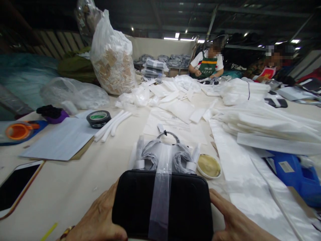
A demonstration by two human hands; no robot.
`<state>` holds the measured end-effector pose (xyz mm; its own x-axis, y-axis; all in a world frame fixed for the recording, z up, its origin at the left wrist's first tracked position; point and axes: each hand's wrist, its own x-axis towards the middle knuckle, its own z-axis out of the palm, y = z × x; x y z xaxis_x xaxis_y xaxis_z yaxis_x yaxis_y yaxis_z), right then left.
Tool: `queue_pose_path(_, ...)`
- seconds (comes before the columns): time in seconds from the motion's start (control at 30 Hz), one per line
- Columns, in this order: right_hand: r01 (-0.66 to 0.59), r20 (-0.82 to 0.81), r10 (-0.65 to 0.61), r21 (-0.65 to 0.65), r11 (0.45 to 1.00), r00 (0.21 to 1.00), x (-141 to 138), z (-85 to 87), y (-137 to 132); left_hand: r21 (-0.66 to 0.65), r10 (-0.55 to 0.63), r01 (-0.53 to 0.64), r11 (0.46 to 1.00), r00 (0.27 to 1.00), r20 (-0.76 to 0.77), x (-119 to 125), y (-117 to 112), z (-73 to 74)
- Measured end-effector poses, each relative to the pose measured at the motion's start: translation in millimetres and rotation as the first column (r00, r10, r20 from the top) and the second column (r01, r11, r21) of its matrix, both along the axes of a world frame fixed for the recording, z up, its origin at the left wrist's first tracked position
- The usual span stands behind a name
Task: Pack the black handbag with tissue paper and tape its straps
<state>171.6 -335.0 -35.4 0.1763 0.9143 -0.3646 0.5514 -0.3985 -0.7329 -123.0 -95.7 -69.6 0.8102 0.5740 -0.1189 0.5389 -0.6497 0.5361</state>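
A black boxy bag [135, 201] stands at the table's near edge, its flat side towards me. Down its middle runs a clear plastic strip [162, 192]. Behind the bag's top edge, bundled straps wrapped in film [181, 160] and a film-wrapped handle [173, 135] with a small tag [160, 128] stick out. My left hand [100, 214] grips the bag's left side, thumb near the lower front. Against the right side presses my right hand [233, 214], its lower part cut off by the frame. The bag's underside is out of sight.
Left lie a phone [18, 185], paper sheets [62, 139], black tape [98, 119], white tubes [114, 124] and an orange tape dispenser [18, 130]. Right are a round tin [209, 165], white plastic sleeves [253, 190] and a blue container [288, 170]. Two people [207, 65] work across the table.
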Motion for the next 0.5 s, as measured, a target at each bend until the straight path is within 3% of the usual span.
queue_pose_path(0.17,-0.043,0.097,0.027,0.165,0.985,0.995,-1.5,-16.1,-2.5,0.001,-0.033,0.033,0.999,0.999,0.002,-0.9,0.4,-6.0)
queue_pose_path(0.3,-0.090,0.104,0.075,0.147,0.985,0.992,-0.9,-18.4,-3.6,0.198,-0.061,0.040,0.979,0.993,0.100,-5.4,2.1,-14.3)
queue_pose_path(0.5,-0.179,0.210,0.136,0.203,0.963,0.968,-4.9,-23.8,-2.6,0.431,-0.148,0.060,0.900,0.974,0.172,-3.0,3.1,-17.3)
